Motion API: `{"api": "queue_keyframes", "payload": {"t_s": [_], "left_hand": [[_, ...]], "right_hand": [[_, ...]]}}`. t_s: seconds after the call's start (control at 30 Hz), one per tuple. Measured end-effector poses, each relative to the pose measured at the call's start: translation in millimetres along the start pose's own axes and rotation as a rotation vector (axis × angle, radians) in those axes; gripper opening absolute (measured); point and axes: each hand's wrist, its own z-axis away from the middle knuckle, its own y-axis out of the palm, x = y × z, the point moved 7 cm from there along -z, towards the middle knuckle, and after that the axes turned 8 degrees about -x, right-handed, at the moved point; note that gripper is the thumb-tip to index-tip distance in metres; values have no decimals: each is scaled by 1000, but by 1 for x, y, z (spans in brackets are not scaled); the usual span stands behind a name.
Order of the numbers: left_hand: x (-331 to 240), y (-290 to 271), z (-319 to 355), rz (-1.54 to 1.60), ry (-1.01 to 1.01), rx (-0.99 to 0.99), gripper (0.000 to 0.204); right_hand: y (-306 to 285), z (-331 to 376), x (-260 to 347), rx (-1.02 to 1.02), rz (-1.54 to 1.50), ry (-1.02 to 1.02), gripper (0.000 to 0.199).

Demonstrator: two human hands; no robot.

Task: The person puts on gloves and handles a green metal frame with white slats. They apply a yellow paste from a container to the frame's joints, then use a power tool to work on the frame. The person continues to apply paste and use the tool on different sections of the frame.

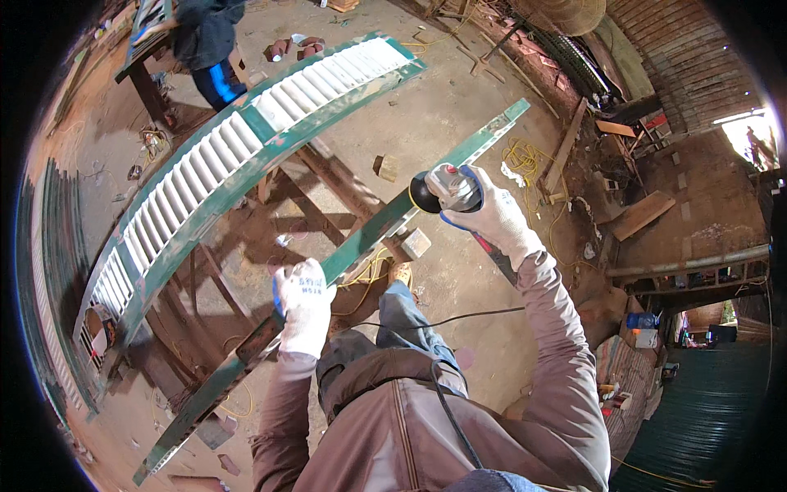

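Observation:
A long, narrow green-painted board (370,236) runs slantwise in front of me, from the lower left up to the upper right, with worn paint along its edge. My left hand (305,305), in a white work glove, is closed round the board left of my body. In my right hand (497,215), gloved the same way, I hold an angle grinder (456,189). Its round dark disc (424,193) is at the board's upper face; whether it spins I cannot tell. The grinder's lower body reaches down past my wrist.
A large curved louvred shutter (209,168), green-framed with white slats, rests on wooden supports beyond the board. Another person's leg (217,82) is behind it. A black cord (484,312) crosses near my legs. Yellow cord (525,160) and wood offcuts (387,168) lie on the floor.

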Motion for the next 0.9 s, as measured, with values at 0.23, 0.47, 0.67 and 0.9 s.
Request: {"api": "queue_keyframes", "payload": {"t_s": [0.23,0.47,0.67,0.9], "left_hand": [[3,-11,4,21,-119,-142,71],[6,-4,2,-150,-266,26,63],[-9,-35,-5,-20,-375,-69,53],[-6,-26,-3,8,-451,-24,56]], "right_hand": [[-49,-72,-75,-93,91,-13,96],[-88,-155,-155,-78,34,27,86],[-104,-207,-201,-129,43,-24,91],[-132,-239,-260,-148,-1,146,88]]}}
